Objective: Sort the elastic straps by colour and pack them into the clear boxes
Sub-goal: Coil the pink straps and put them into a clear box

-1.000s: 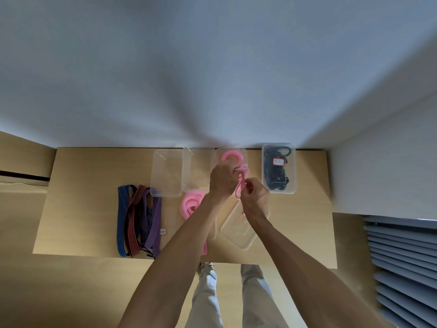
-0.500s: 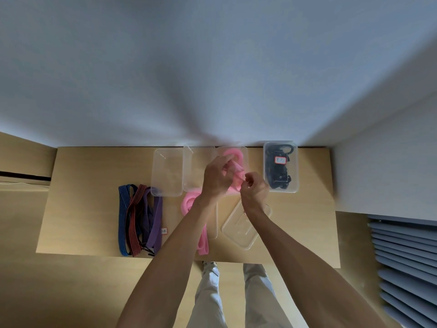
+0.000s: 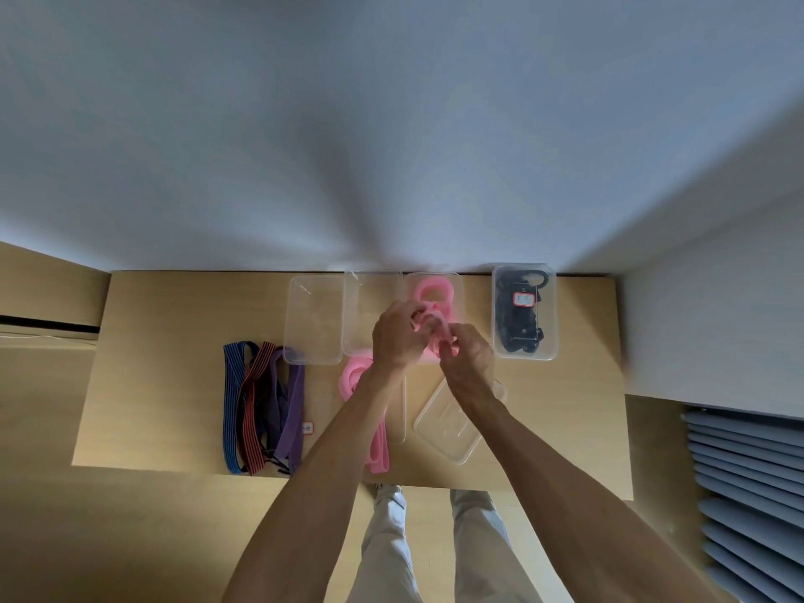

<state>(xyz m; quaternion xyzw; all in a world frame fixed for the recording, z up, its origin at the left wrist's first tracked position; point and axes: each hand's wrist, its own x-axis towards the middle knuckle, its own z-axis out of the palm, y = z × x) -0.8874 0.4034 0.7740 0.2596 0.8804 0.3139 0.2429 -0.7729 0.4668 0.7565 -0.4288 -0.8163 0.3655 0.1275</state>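
Both hands meet over the third clear box (image 3: pixel 457 284) at the table's back. My left hand (image 3: pixel 398 335) and my right hand (image 3: pixel 467 356) both pinch a folded pink strap (image 3: pixel 436 330) above that box, where another coiled pink strap (image 3: pixel 435 292) lies. A third pink strap (image 3: pixel 356 376) lies on the table, running under my left forearm. Two clear boxes (image 3: pixel 314 324) to the left hold nothing. The rightmost box (image 3: pixel 524 313) holds black straps.
Blue, red-striped and purple straps (image 3: pixel 263 406) lie in a bunch on the left of the wooden table (image 3: pixel 174 385). A clear lid (image 3: pixel 450 428) lies under my right forearm. The wall stands directly behind the boxes. A louvred panel is at the right.
Both hands have moved a little away from me with the pink strap, from the near rim of the third box to over its middle.
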